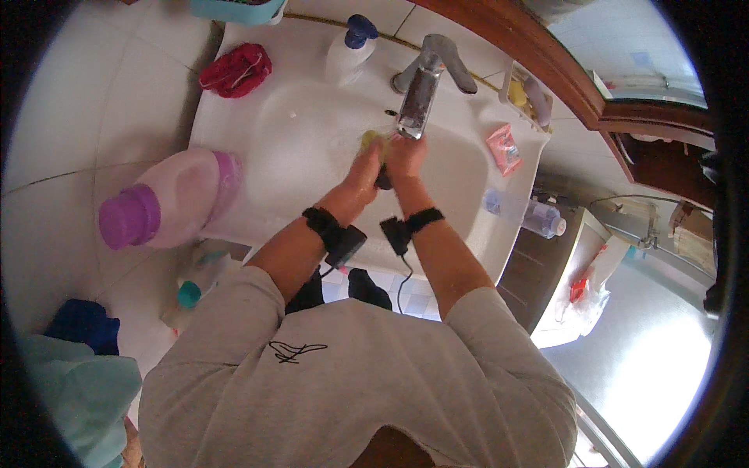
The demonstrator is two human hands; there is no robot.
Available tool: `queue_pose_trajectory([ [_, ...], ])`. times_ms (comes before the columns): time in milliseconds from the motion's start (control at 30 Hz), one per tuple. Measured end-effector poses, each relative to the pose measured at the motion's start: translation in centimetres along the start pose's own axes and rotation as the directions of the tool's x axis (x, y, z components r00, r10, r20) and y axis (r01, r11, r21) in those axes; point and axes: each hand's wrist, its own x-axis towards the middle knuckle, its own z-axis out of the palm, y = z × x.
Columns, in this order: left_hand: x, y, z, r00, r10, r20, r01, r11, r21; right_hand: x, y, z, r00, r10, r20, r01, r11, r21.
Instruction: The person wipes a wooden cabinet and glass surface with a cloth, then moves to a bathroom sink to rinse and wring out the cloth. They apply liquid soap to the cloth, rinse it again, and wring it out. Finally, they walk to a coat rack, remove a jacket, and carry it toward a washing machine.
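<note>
Both my hands are close together over the white washbasin (281,175), just below the spout of the chrome faucet (422,96). My left hand (366,169) is at the left, with a yellow-green thing (369,138), perhaps a sponge, at its fingertips. My right hand (406,157) is under the spout's end, its fingers partly hidden by it. Between my palms a dark object (384,178) shows at the bottom; its kind cannot be told. How the fingers close on these things is hidden. Both wrists wear black straps with small black boxes.
A white pump bottle (350,55) and a red cloth item (237,70) lie on the basin's back rim. At the left is a large pink bottle with a purple cap (169,199). A pink packet (504,150), a clear plastic bottle (541,219) and a soap tray (526,96) are at the right.
</note>
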Motion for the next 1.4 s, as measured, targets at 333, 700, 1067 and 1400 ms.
queue_pose_trajectory([
  [333,2.0,-0.2,-0.8,0.998,0.040,-0.055,-0.037,0.998,0.055,0.7,3.1,-2.7,0.965,0.199,0.171,-0.182,0.977,-0.110],
  [700,0.7,0.5,1.4,0.983,-0.142,-0.117,0.143,0.990,-0.003,0.4,1.1,-3.2,0.991,0.090,0.096,-0.068,0.976,-0.208],
  [1067,2.4,-1.3,-2.2,0.998,0.046,-0.049,-0.041,0.994,0.104,0.3,0.7,-0.9,0.971,-0.098,0.218,0.149,0.960,-0.236],
  [1400,1.3,-0.7,-2.7,0.903,0.043,0.428,0.035,0.984,-0.172,3.9,3.4,-1.3,0.965,0.193,0.176,-0.154,0.964,-0.215],
])
